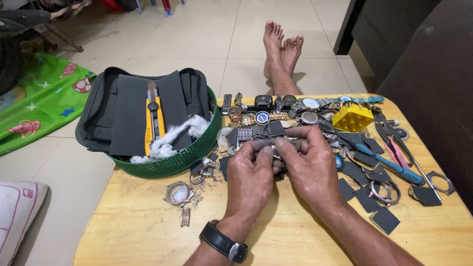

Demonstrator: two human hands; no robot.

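Black leather is circling the left wrist, a watch strap [224,242] sitting nearest the camera. Above it, the left hand [251,177] and the right hand [310,165] are meeting over the middle of the yellow wooden table [148,231], fingers curled shut and pinching a small dark sanding piece [263,144] between them; a bit of metal is glinting under the thumbs, too small to identify. A rose-coloured watch case [178,192] and a short band link [185,216] are lying to the left, apart from the hands. Dark abrasive squares [385,219] are scattering to the right, near blue-handled pliers [389,165]. Further back, a green basket [170,160] is holding a black pouch, a yellow utility knife [153,120] and cotton wool. A row of wristwatches [283,103] and a yellow holder block [353,116] are lining the far edge. Beyond, bare feet [282,49] are resting on tiled floor.
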